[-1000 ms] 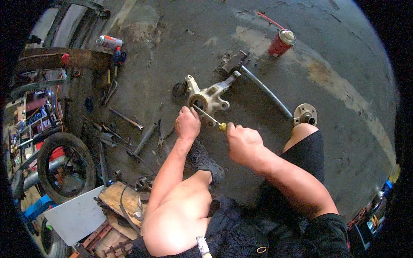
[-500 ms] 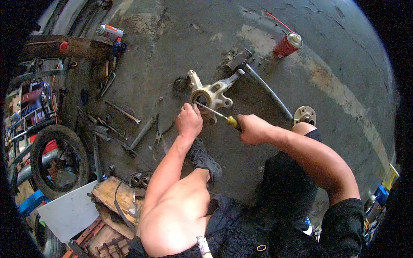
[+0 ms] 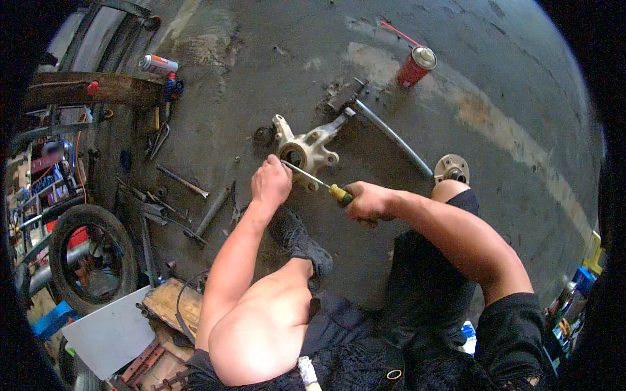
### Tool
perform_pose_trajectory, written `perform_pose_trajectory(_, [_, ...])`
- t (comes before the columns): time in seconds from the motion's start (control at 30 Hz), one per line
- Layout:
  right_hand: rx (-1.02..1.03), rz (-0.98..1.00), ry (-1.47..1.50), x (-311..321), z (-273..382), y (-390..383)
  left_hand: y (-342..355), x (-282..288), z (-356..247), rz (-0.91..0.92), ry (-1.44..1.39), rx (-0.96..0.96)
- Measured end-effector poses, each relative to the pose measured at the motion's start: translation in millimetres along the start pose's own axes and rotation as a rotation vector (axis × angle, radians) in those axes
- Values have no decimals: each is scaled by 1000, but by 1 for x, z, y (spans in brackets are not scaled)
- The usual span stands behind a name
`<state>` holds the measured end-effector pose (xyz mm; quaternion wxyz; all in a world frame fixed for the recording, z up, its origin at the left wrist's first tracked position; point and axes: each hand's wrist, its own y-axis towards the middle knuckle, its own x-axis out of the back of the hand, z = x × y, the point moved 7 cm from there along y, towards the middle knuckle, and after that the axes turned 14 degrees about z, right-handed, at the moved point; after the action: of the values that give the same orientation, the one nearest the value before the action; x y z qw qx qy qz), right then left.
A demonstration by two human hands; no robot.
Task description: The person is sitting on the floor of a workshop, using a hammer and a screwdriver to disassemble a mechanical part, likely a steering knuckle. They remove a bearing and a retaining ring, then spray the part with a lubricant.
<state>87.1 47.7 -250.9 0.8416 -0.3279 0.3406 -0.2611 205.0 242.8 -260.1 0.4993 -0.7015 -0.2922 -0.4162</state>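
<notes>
My left hand [image 3: 272, 180] is closed at the lower edge of the bore of a cream metal steering knuckle [image 3: 317, 151] lying on the floor; what its fingertips grip is hidden. A screwdriver [image 3: 340, 194] with a yellow-and-black handle reaches from that bore, its shaft running down to the right into my right hand [image 3: 365, 202], whose fingers are wrapped round the handle. Just beyond the knuckle lies a hammer [image 3: 392, 139] with a long steel handle. A flanged wheel hub [image 3: 450, 167] rests beside my right knee.
A red spray can [image 3: 415, 68] with a straw stands farther back. At left are a tyre [image 3: 68, 234], scattered tools [image 3: 182, 180], a wooden beam [image 3: 65, 85], a white-and-orange can [image 3: 158, 64], a white board [image 3: 104, 332] and a wooden block [image 3: 173, 303]. My shoe [image 3: 293, 238] is below the knuckle.
My right hand and screwdriver handle have shifted slightly up and right relative to the knuckle, with the elbow swung outward. My left hand stays at the bore. The view has shifted slightly.
</notes>
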Motion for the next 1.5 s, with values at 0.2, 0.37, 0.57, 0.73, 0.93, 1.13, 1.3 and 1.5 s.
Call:
perform_pose_trajectory(0.2, [39,79,72,-1,-6,20,6,-1,7,-9,85,54])
perform_pose_trajectory(0.37, [68,-246,-239,-15,21,0,4,-5,13,-41,27,42])
perform_pose_trajectory(0.57, [72,-514,-493,-19,29,-8,6,-1,11,-26,-32,3])
perform_pose_trajectory(0.73, [29,-596,-704,-17,39,-9,5,-3,12,-47,-32,6])
perform_pose_trajectory(0.93, [137,-415,-444,-15,27,4,5,-3,12,-50,-22,15])
perform_pose_trajectory(1.13, [101,-130,59,-27,-1,28,6,-4,10,-52,20,43])
perform_pose_trajectory(1.3, [94,-247,-45,-33,0,22,6,-2,7,-29,38,78])
perform_pose_trajectory(1.5, [-16,-559,-355,-40,26,3,4,-6,11,-31,6,114])
